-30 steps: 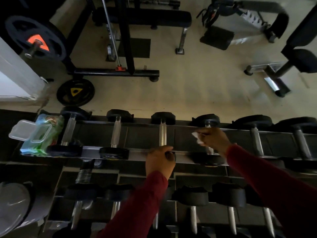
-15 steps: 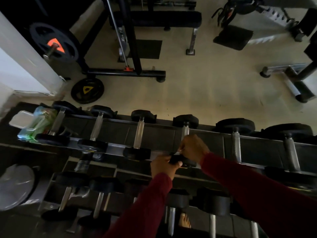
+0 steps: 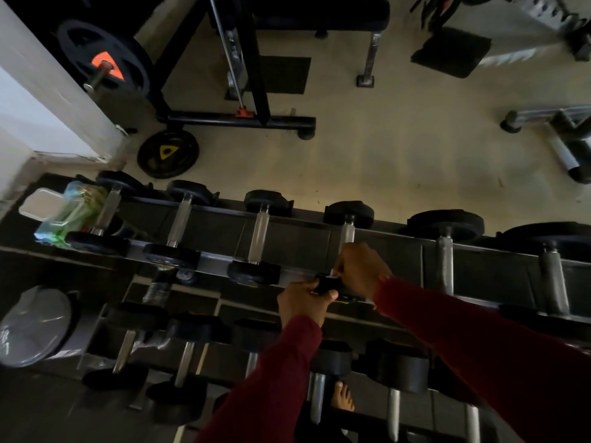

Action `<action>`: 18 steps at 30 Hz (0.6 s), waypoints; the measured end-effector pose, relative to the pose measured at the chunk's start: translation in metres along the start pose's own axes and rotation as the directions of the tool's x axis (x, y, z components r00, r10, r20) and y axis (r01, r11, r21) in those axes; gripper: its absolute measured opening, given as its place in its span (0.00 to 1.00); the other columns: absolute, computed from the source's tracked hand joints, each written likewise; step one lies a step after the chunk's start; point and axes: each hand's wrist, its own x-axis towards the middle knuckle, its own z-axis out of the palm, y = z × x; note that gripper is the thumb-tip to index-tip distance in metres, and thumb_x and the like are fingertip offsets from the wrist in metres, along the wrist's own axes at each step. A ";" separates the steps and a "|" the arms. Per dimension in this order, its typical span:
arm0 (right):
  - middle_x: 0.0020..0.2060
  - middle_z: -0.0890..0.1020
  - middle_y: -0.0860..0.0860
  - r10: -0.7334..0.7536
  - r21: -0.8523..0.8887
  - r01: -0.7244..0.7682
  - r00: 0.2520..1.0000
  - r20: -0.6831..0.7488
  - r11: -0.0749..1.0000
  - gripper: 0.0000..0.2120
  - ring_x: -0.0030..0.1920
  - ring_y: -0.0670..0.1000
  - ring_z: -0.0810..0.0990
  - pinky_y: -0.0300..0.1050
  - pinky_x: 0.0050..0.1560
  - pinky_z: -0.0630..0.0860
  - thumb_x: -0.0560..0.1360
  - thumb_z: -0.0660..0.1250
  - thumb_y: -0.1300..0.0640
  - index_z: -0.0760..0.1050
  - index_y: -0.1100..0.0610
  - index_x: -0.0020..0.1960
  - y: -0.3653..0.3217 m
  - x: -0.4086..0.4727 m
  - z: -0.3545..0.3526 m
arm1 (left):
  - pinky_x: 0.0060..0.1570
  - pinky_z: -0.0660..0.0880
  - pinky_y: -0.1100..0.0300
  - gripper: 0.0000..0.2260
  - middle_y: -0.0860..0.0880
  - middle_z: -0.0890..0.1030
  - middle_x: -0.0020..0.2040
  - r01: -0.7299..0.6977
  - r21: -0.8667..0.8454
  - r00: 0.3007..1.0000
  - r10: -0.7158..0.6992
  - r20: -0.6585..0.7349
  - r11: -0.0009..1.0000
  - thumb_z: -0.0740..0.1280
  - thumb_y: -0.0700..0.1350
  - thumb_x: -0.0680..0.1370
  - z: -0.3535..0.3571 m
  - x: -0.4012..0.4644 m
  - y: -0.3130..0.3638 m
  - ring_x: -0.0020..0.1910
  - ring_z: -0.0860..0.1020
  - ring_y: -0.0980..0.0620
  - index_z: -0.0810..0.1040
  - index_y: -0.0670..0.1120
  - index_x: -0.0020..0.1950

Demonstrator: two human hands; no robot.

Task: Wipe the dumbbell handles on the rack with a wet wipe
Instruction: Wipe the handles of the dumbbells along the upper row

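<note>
Head view: our right hand [image 3: 361, 271] is curled round the handle [image 3: 347, 233] of the 4th dumbbell on the top rack [image 3: 399, 251], w/ a bit of white wipe [image 3: 333, 272] peeking out. Left hand [image 3: 302, 302] grips its near weight [image 3: 327, 284]. We reckon the dumbbell's heavy and stiff, the knurled handle grippy; wipe's soft and tears easily, so keep it wrapped round the bar.

A black weight plate with a yellow triangle [image 3: 168, 153] lies on the pale floor [image 3: 383, 148], up and well left of the grip. Farther up-left, a plate with an orange mark [image 3: 104, 63] sits on a bar. A black bench [image 3: 319, 12] stands straight above; a clear plastic bag [image 3: 32, 327] sits far left
</note>
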 end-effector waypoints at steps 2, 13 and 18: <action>0.49 0.83 0.55 -0.022 -0.088 0.020 1.000 -0.018 0.996 0.07 0.46 0.50 0.84 0.47 0.51 0.83 0.77 0.70 0.57 0.78 0.58 0.54 -0.012 0.003 0.002 | 0.61 0.73 0.65 0.18 0.50 0.85 0.55 0.002 0.012 1.000 -0.002 -0.011 1.000 0.81 0.46 0.68 0.000 0.003 0.000 0.56 0.82 0.56 0.86 0.45 0.56; 0.47 0.82 0.45 0.065 0.124 -0.064 0.998 -0.001 0.990 0.02 0.42 0.39 0.79 0.38 0.55 0.78 0.77 0.70 0.56 0.81 0.51 0.48 0.013 -0.006 0.002 | 0.62 0.77 0.56 0.19 0.51 0.85 0.53 0.044 -0.017 0.999 -0.045 -0.014 0.999 0.83 0.46 0.65 0.001 0.001 0.004 0.52 0.82 0.54 0.86 0.47 0.54; 0.53 0.84 0.44 0.270 0.289 -0.252 0.963 -0.022 0.924 0.05 0.41 0.36 0.76 0.34 0.49 0.76 0.78 0.69 0.56 0.82 0.47 0.50 0.018 -0.016 0.008 | 0.61 0.77 0.57 0.17 0.50 0.85 0.54 0.057 -0.006 0.998 -0.057 0.002 0.998 0.82 0.46 0.67 0.001 0.002 0.004 0.52 0.82 0.53 0.86 0.47 0.54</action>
